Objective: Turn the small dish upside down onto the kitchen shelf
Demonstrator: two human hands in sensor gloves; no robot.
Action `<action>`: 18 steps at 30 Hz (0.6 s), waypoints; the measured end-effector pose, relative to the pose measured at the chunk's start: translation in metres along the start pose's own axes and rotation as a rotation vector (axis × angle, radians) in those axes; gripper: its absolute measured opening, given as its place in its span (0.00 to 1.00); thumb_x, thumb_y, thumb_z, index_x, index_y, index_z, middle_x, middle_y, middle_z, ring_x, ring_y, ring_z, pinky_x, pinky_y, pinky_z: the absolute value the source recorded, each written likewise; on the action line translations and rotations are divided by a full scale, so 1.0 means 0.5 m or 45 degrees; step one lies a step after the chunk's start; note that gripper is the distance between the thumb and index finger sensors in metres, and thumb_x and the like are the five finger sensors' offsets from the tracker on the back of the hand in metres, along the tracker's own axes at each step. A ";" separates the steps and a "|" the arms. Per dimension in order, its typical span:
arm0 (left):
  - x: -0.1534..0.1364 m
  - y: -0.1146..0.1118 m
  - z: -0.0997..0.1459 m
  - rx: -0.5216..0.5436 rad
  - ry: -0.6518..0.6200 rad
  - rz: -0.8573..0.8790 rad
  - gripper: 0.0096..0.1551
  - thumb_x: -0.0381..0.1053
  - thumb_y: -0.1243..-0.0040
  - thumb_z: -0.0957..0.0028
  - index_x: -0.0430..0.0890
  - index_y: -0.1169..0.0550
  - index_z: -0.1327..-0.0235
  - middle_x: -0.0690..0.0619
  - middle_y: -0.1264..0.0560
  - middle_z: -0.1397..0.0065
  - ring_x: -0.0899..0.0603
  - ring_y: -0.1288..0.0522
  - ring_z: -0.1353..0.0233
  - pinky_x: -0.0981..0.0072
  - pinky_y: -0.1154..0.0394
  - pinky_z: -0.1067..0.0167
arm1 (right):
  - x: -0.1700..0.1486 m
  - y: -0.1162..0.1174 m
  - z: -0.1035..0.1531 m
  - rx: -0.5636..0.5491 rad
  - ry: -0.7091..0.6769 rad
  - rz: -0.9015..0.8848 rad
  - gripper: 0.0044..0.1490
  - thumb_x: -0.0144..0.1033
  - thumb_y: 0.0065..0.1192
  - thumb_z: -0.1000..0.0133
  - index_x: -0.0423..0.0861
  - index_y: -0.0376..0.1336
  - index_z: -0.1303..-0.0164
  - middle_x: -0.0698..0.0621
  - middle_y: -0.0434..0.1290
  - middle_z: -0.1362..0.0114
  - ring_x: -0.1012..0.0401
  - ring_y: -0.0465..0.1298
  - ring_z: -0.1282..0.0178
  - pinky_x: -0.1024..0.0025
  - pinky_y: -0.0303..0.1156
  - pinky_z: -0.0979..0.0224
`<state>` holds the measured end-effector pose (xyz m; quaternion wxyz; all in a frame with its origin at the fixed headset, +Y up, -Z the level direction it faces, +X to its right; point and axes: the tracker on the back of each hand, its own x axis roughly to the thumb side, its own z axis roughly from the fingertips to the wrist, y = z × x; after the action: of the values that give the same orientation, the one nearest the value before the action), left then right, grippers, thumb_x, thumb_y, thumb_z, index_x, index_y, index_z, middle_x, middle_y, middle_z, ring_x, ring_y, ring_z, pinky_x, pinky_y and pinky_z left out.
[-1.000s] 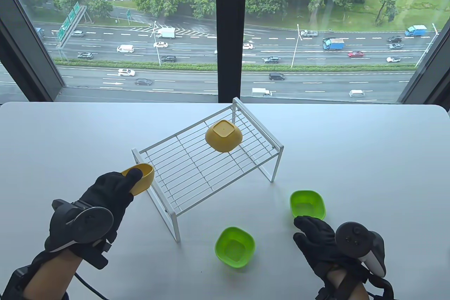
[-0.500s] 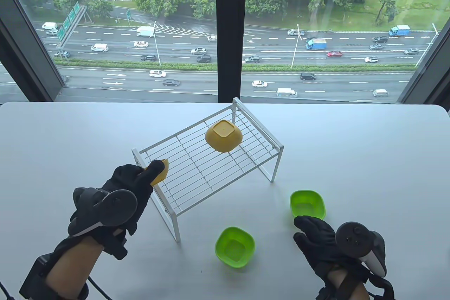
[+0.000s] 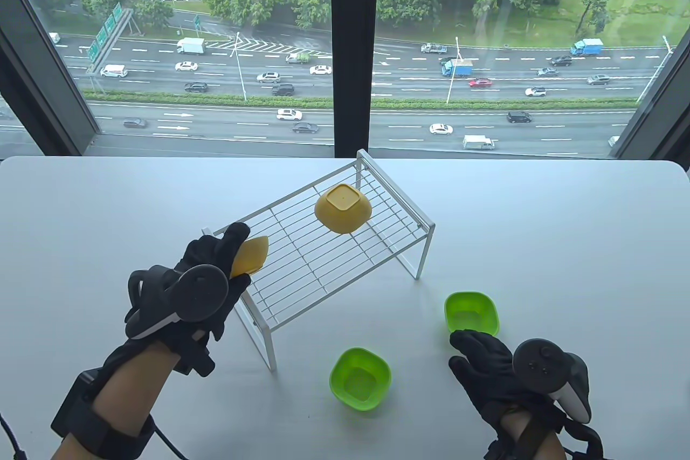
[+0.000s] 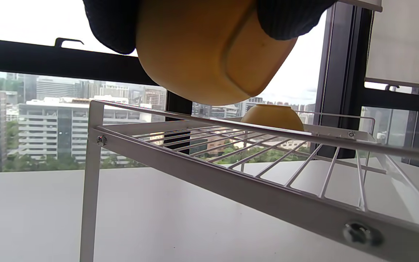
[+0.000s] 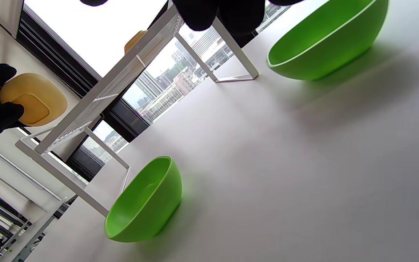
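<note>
While your left hand (image 3: pixel 207 271) grips the smooth yellow dish (image 3: pixel 250 256) left of centre above the wire shelf (image 3: pixel 302 260), your right hand (image 3: pixel 488 368) rests relaxed, lower right

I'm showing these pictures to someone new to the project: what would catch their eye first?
Probably the left hand, holding a yellow dish tilted over the near left corner of the white wire shelf, above the wires. A second yellow dish already lies upside down near the shelf's far end. Two bright green dishes sit upright on the table, the right hand beside one.
</note>
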<state>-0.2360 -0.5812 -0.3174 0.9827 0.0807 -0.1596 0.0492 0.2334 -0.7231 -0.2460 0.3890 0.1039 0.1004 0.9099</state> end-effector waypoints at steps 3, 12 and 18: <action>0.004 0.000 -0.011 0.004 0.012 0.014 0.50 0.57 0.43 0.48 0.50 0.58 0.24 0.53 0.36 0.30 0.39 0.33 0.25 0.45 0.25 0.29 | 0.000 0.000 0.000 0.000 0.001 0.001 0.48 0.67 0.47 0.43 0.47 0.51 0.20 0.39 0.52 0.15 0.40 0.47 0.17 0.33 0.41 0.22; 0.020 -0.003 -0.027 0.191 0.075 -0.048 0.47 0.58 0.36 0.52 0.54 0.45 0.22 0.50 0.34 0.24 0.38 0.29 0.26 0.48 0.22 0.32 | 0.002 -0.001 -0.003 0.009 -0.002 0.004 0.48 0.68 0.47 0.43 0.47 0.51 0.19 0.40 0.52 0.14 0.41 0.47 0.17 0.33 0.40 0.22; 0.032 -0.011 -0.044 0.199 0.068 -0.048 0.46 0.57 0.35 0.53 0.56 0.42 0.22 0.51 0.32 0.24 0.39 0.23 0.28 0.51 0.19 0.35 | 0.004 -0.004 -0.003 0.008 -0.005 -0.002 0.49 0.68 0.46 0.43 0.47 0.51 0.19 0.40 0.52 0.14 0.41 0.47 0.16 0.34 0.41 0.22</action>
<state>-0.2134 -0.5819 -0.3336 0.9780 0.1588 -0.1276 0.0452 0.2330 -0.7207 -0.2479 0.3897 0.1068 0.1027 0.9090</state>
